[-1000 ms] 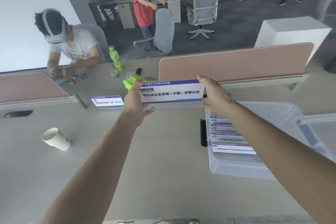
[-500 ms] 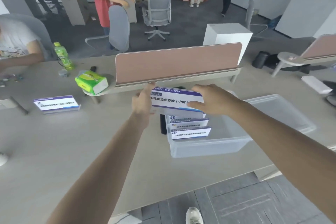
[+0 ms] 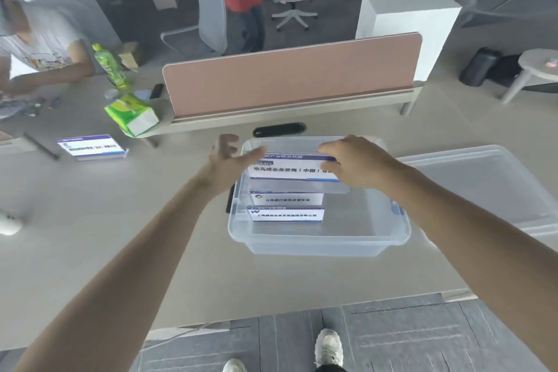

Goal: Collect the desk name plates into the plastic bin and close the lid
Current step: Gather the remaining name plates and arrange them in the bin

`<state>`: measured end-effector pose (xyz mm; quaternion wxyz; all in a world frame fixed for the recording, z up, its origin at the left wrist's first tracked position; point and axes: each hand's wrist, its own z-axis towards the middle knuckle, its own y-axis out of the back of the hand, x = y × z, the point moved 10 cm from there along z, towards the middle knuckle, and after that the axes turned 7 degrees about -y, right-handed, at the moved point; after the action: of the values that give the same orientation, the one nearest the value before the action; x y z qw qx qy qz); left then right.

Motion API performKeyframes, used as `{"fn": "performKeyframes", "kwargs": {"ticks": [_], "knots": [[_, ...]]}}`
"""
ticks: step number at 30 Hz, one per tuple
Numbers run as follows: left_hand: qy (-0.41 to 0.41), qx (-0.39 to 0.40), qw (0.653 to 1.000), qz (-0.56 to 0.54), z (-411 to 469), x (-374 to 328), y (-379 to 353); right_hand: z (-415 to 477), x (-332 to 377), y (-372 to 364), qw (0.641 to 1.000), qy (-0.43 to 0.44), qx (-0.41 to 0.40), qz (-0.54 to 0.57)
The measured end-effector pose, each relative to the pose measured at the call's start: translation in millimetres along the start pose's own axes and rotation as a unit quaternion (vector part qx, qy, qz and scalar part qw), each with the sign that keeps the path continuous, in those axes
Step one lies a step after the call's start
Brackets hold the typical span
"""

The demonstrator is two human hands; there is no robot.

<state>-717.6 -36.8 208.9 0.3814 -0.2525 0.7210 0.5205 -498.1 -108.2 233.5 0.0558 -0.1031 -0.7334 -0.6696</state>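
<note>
From the head camera, the name plate [image 3: 294, 170] that was held up in front of the divider a second ago is now down inside the clear plastic bin [image 3: 317, 240], at its far end. The right hand [image 3: 356, 164] is clamped on the plate's right end, fingers over its top edge. The left hand [image 3: 228, 160] has come off the left end: its fingers are spread and blurred, just beside the bin's left rim and holding nothing. I judge this plate is being set down and is nearly placed.

The plate's long axis runs left to right across the bin, parallel to the bin's far wall. Its printed face tilts up and toward the camera, with the text reading upright. Two more plates [image 3: 286, 207] already stand nearer the camera in the same row-like order, faces the same way, close together.

One name plate [image 3: 90, 146] is left out on the desk [image 3: 90, 235], well to the left of the bin, near a green tissue pack [image 3: 133, 115]. The lid [image 3: 480, 187] lies flat on the desk, touching or just beside the bin's right side. So at least one more pickup and the closing are not yet done.
</note>
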Motion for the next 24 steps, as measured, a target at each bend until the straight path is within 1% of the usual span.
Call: {"fn": "performKeyframes", "kwargs": {"ticks": [1, 2, 3, 4, 6, 8, 11, 13, 16, 18, 21, 24], "knots": [[-0.059, -0.029, 0.989, 0.131, -1, -9, 5, 1, -4, -7, 1.0, 0.005, 0.016, -0.002], [-0.116, -0.035, 0.97, 0.21, -1, -19, 0, 3, -7, -15, 0.999, 0.012, 0.034, -0.002], [-0.153, -0.011, 0.96, 0.236, -1, -23, -11, 5, -9, -22, 0.998, 0.022, 0.051, -0.009], [-0.168, 0.033, 0.959, 0.224, -2, -22, -26, 4, -7, -29, 0.997, 0.031, 0.063, -0.023], [-0.16, 0.119, 0.961, 0.191, -3, -11, -55, 3, -2, -41, 0.995, 0.046, 0.083, -0.042], [-0.154, 0.174, 0.946, 0.226, -2, 1, -81, 1, 0, -56, 0.993, 0.053, 0.097, -0.039], [-0.144, 0.193, 0.92, 0.309, 1, 18, -96, -2, 2, -78, 0.991, 0.059, 0.119, -0.034], [-0.136, 0.202, 0.908, 0.34, 2, 24, -100, -6, 1, -90, 0.988, 0.056, 0.139, -0.035], [-0.15, 0.23, 0.888, 0.369, 0, 26, -108, -7, 1, -109, 0.985, 0.051, 0.162, -0.042], [-0.144, 0.242, 0.888, 0.364, 0, 32, -109, -5, 4, -120, 0.983, 0.052, 0.168, -0.054], [-0.107, 0.253, 0.911, 0.309, 7, 47, -106, 3, 2, -139, 0.979, 0.044, 0.188, -0.066], [-0.076, 0.248, 0.932, 0.254, 11, 59, -101, 6, -1, -163, 0.971, 0.037, 0.228, -0.063]]}}
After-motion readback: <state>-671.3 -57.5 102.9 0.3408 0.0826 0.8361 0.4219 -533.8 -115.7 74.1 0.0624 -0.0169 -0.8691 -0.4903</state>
